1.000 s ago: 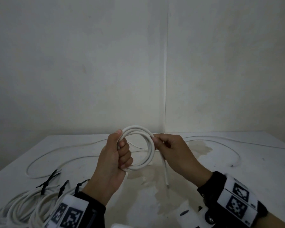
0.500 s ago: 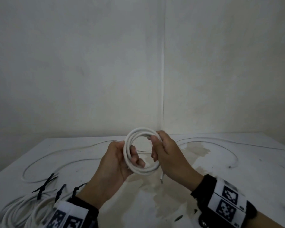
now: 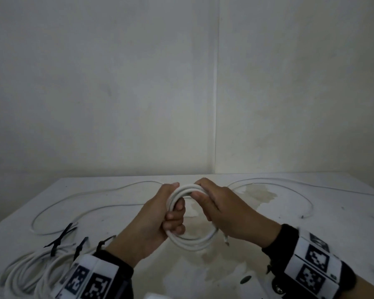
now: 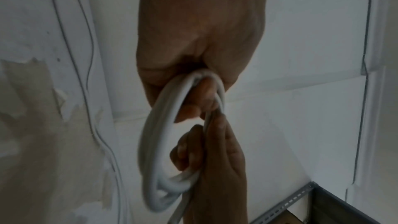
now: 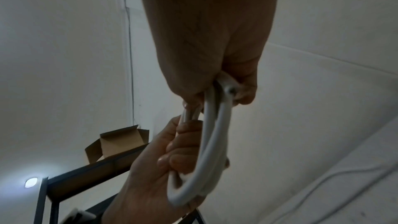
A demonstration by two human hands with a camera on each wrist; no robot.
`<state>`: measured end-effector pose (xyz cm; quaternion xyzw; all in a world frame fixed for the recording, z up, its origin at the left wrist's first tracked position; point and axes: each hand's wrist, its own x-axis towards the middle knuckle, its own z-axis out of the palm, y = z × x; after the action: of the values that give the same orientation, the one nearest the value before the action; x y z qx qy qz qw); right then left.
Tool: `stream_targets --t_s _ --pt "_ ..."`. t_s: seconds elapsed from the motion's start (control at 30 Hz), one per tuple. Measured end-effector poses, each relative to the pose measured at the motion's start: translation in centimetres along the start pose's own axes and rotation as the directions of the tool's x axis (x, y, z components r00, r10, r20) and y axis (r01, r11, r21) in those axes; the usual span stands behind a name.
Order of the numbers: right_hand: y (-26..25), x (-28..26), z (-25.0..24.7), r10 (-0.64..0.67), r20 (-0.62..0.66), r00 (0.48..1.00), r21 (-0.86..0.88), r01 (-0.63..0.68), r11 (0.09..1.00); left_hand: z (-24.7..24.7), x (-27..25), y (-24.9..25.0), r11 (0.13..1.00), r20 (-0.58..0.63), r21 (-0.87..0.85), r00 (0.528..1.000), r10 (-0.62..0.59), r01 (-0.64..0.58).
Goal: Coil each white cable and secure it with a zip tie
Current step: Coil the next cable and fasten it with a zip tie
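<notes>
A white cable coil (image 3: 192,242) of several loops hangs between both hands above the table (image 3: 311,244). My left hand (image 3: 174,201) grips its left side, fingers curled through the ring and thumb on top. My right hand (image 3: 203,190) holds the upper right side, thumb pressed on the loops. A short cable end (image 3: 226,240) pokes out below the right palm. The left wrist view shows the coil (image 4: 157,142) running from my left hand (image 4: 200,101) down to the right hand (image 4: 215,159). In the right wrist view, the cut end (image 5: 230,89) sits in the right hand's (image 5: 215,94) grip.
Coiled white cables (image 3: 30,270) bound with black zip ties (image 3: 61,240) lie at the table's near left. Loose white cables trail across the far left (image 3: 73,197) and far right (image 3: 289,184). A dark metal shelf (image 5: 86,176) with an open cardboard box (image 5: 120,140) stands beside the table.
The coil has come down a little and tilted flatter. My right hand slid from the coil's right side up onto its top right, and the hanging tail is drawn in shorter.
</notes>
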<state>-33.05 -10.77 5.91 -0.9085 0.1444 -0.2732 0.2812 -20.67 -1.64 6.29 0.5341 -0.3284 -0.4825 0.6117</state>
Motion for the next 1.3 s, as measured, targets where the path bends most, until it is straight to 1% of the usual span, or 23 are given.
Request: stream_targets --t_s 0.07,0.13,0.23,0.33,0.43,0.5,0.57,0.6,0.63,0.67,0.7,0.73,0.77,0.8,0.83,0.87,0.9,0.93,0.97,1.03,1.13,1.2,1.3 --pt "-0.2 0.1 -0.5 -0.018 0.041 0.999 -0.041 0.020 0.999 0.1 -0.2 0.3 0.997 0.024 0.082 1.000 -0.001 -0.001" --pt "-0.3 0.2 -0.9 -0.029 0.032 0.999 -0.031 0.030 0.999 0.6 -0.4 0.5 0.993 -0.027 0.104 0.998 0.060 -0.057" --pt "-0.4 0.3 -0.9 -0.053 -0.006 0.999 0.042 0.053 0.998 1.4 -0.5 0.3 0.989 -0.108 0.067 0.985 0.137 -0.130" --pt "-0.1 -0.3 -0.7 -0.041 -0.039 0.998 0.156 0.047 0.987 1.8 -0.6 0.0 0.988 -0.151 0.053 0.977 0.151 -0.144" --pt "0.6 -0.7 -1.2 -0.027 -0.058 0.998 0.152 0.036 0.988 1.4 -0.6 0.1 0.988 -0.180 0.018 0.972 0.153 -0.152" --pt "0.9 -0.7 -1.9 -0.032 -0.061 0.998 0.091 0.038 0.995 1.2 -0.6 0.2 0.988 -0.186 0.012 0.970 0.155 -0.156" --pt "1.3 -0.4 -2.5 -0.009 -0.077 0.997 -0.077 0.003 0.997 1.2 -0.7 0.0 0.988 -0.184 0.025 0.971 0.151 -0.149" --pt "1.4 -0.2 -2.6 0.003 -0.116 0.993 -0.158 -0.021 0.987 1.3 -0.7 -0.1 0.989 -0.180 0.026 0.972 0.148 -0.146" --pt "1.5 -0.1 -2.7 0.009 -0.176 0.984 -0.196 -0.044 0.980 1.4 -0.7 -0.3 0.990 -0.175 0.020 0.974 0.143 -0.142" --pt "1.5 0.1 -2.5 0.012 -0.242 0.970 -0.190 -0.060 0.980 1.6 -0.7 -0.4 0.990 -0.170 0.008 0.976 0.138 -0.138" --pt "1.4 0.1 -2.2 0.023 -0.292 0.956 -0.160 -0.073 0.984 1.7 -0.7 -0.4 0.991 -0.167 -0.005 0.977 0.133 -0.136" --pt "1.3 0.0 -1.8 0.050 -0.312 0.949 -0.099 -0.084 0.991 1.7 -0.7 -0.4 0.991 -0.168 -0.018 0.977 0.130 -0.134" --pt "1.3 -0.1 -1.3 0.104 -0.299 0.949 0.002 -0.108 0.994 1.7 -0.7 -0.3 0.990 -0.172 -0.027 0.977 0.129 -0.136" --pt "1.2 -0.4 -0.9 0.173 -0.255 0.951 0.142 -0.141 0.980 1.7 -0.7 -0.3 0.990 -0.181 -0.034 0.975 0.129 -0.137" --pt "0.9 -0.6 -0.5 0.239 -0.193 0.952 0.291 -0.177 0.940 1.6 -0.6 -0.3 0.989 -0.192 -0.038 0.973 0.131 -0.141" --pt "0.9 -0.8 -0.3 0.273 -0.134 0.953 0.380 -0.205 0.902 1.4 -0.6 -0.3 0.988 -0.203 -0.044 0.970 0.135 -0.147" --pt "0.8 -0.9 -0.2 0.271 -0.085 0.959 0.393 -0.218 0.893 1.2 -0.5 -0.2 0.987 -0.214 -0.051 0.967 0.140 -0.154" --pt "0.8 -0.9 -0.1 0.255 -0.050 0.966 0.368 -0.220 0.904 1.1 -0.4 -0.2 0.986 -0.221 -0.055 0.965 0.143 -0.159" --pt "0.7 -0.9 -0.1 0.239 -0.033 0.970 0.336 -0.215 0.917 1.1 -0.4 -0.2 0.985 -0.226 -0.057 0.963 0.146 -0.162" --pt "0.5 -0.6 0.0 0.228 -0.044 0.973 0.317 -0.203 0.927 1.0 -0.2 -0.2 0.984 -0.232 -0.053 0.961 0.154 -0.171" --pt "0.3 -0.3 -0.1 0.247 -0.059 0.967 0.417 -0.201 0.887 1.0 0.1 0.0 0.982 -0.234 -0.040 0.957 0.169 -0.183" --pt "0.2 -0.2 0.0 0.274 -0.034 0.961 0.497 -0.221 0.839 1.1 0.2 0.1 0.981 -0.231 -0.028 0.956 0.180 -0.191" --pt "0.0 -0.1 -0.2 0.277 -0.002 0.961 0.580 -0.225 0.783 1.1 0.1 0.4 0.977 -0.224 0.010 0.952 0.210 -0.213"
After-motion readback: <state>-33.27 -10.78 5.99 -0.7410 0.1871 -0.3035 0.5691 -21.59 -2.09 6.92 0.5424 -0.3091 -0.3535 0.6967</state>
